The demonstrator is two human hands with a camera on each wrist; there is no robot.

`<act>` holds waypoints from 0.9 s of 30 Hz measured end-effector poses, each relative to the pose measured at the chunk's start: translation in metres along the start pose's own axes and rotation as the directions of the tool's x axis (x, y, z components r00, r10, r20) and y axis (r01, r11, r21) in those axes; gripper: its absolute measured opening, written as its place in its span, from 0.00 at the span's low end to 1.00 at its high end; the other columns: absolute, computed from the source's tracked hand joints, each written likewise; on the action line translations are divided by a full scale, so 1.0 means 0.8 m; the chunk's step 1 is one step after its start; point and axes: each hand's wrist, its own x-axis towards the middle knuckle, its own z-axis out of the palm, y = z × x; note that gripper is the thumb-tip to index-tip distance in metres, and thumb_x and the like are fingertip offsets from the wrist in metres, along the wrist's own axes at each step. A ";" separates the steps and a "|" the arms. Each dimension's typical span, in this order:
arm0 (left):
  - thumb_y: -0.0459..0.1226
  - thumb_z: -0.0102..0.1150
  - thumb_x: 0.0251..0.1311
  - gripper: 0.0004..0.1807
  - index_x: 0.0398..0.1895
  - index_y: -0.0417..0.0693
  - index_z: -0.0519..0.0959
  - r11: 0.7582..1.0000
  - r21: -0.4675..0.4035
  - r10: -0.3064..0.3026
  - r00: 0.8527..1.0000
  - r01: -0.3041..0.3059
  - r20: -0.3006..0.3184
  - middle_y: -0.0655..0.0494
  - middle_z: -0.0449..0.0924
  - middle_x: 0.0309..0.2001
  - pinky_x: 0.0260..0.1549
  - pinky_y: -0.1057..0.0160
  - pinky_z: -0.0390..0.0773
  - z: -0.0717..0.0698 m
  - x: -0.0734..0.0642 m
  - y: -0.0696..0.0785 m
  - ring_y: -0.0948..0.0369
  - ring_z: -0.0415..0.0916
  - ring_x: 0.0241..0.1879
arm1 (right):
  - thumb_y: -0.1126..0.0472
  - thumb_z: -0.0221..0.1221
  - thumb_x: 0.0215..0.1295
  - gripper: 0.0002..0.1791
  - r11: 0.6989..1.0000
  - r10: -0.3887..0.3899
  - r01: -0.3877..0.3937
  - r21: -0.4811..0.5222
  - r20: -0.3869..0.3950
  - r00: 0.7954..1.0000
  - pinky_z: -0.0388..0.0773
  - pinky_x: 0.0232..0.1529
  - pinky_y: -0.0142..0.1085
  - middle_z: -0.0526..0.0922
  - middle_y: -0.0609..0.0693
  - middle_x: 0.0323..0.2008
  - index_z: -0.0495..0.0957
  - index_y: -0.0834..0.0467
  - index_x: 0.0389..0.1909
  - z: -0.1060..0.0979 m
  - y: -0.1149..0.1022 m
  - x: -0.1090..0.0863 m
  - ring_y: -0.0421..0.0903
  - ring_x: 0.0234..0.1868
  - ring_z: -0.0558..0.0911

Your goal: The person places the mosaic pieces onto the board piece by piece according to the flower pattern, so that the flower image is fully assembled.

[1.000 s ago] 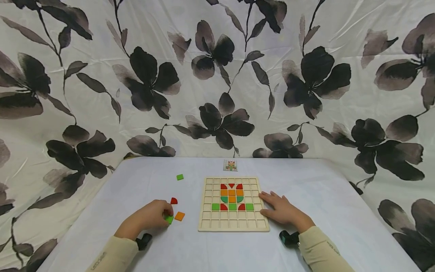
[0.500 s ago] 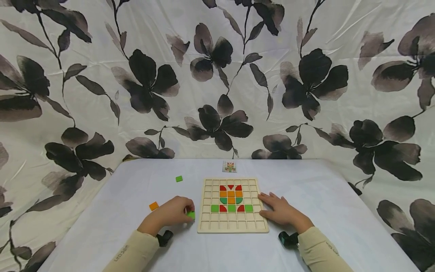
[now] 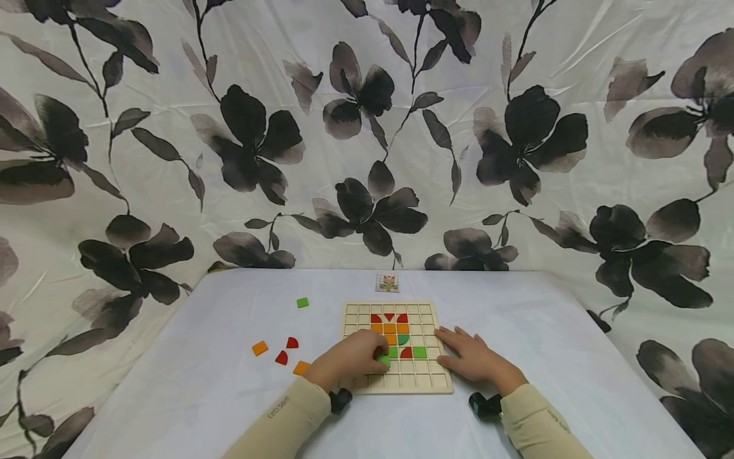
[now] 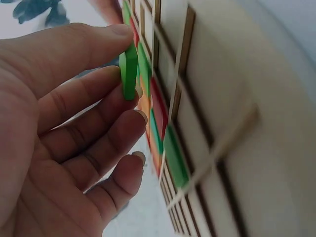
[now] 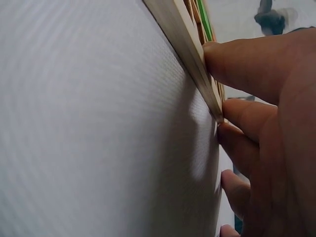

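My left hand [image 3: 352, 358] is over the left half of a wooden grid board [image 3: 424, 382], pinching a green square tile [image 4: 129, 71] between thumb and fingers. In the left wrist view the tile stands edge-on close to the grid. Red, orange and green pieces fill several cells, among them a green quarter-round [image 3: 403, 339] and a red quarter-round [image 3: 406, 352]; my left hand hides the pieces on the left. With fingers spread, my right hand [image 3: 476, 358] rests at the board's right edge, its thumb and fingertips touching the rim [image 5: 197, 64] in the right wrist view.
Left of the board lie two red quarter-rounds, one [image 3: 292, 342] behind the other, an orange square [image 3: 260, 348], and another orange square [image 3: 301, 368] beside my left wrist. A green square [image 3: 302, 303] lies farther back. Behind the board is a small pattern card [image 3: 387, 282].
My left hand has carried the green tile rightward from the loose pieces to over the board, uncovering the red quarter-rounds and orange square. My right hand has stayed at the board's edge.
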 end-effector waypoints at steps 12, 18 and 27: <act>0.42 0.70 0.54 0.08 0.35 0.51 0.83 1.000 -0.011 0.007 1.000 -0.007 -0.010 0.67 0.75 0.28 0.33 0.70 0.71 0.022 0.016 0.011 0.67 0.68 0.29 | 0.45 0.55 0.67 0.35 1.000 -0.013 0.013 0.005 -0.001 1.000 0.45 0.68 0.67 0.62 0.55 0.72 0.62 0.53 0.72 0.002 0.005 0.000 0.64 0.74 0.55; 0.43 0.69 0.55 0.06 0.32 0.53 0.85 1.000 0.009 0.005 1.000 -0.005 -0.001 0.67 0.76 0.29 0.35 0.70 0.72 0.023 0.011 0.015 0.67 0.68 0.30 | 0.45 0.56 0.67 0.35 1.000 0.004 -0.004 0.010 -0.003 1.000 0.44 0.69 0.66 0.62 0.53 0.73 0.62 0.52 0.72 0.001 0.003 0.000 0.62 0.75 0.54; 0.39 0.62 0.61 0.11 0.46 0.52 0.84 0.996 0.081 0.036 0.999 -0.037 0.009 0.65 0.78 0.41 0.47 0.67 0.75 0.018 -0.009 0.012 0.69 0.71 0.39 | 0.45 0.56 0.67 0.35 1.000 -0.007 0.007 0.020 -0.003 1.000 0.44 0.69 0.66 0.62 0.53 0.73 0.62 0.53 0.71 -0.001 0.001 -0.002 0.62 0.75 0.54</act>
